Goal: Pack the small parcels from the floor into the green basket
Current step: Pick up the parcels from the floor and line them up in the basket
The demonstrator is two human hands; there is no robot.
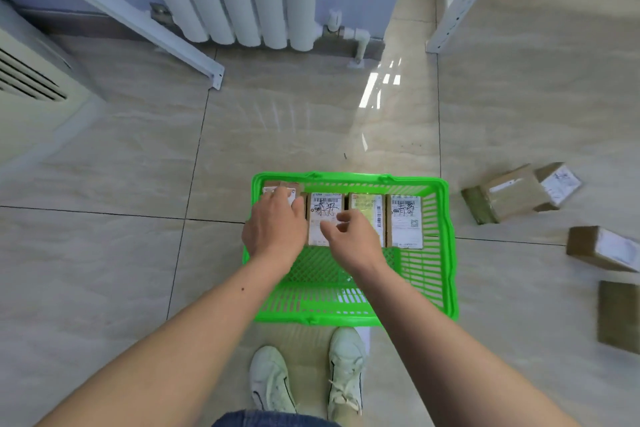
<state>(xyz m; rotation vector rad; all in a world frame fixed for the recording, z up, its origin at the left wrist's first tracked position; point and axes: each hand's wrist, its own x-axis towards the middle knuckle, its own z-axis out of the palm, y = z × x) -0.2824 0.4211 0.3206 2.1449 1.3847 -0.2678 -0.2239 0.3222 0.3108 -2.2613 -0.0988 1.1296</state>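
Head view: left hand [273,225] flat on parcel [278,191]

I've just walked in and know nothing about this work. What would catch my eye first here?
The bright green basket on the pale tiled floor, just ahead of the person's shoes, with a row of labelled parcels along its far side. The left hand rests on the leftmost parcel; the right hand hovers loosely curled over the row. More brown parcels lie scattered to the right.
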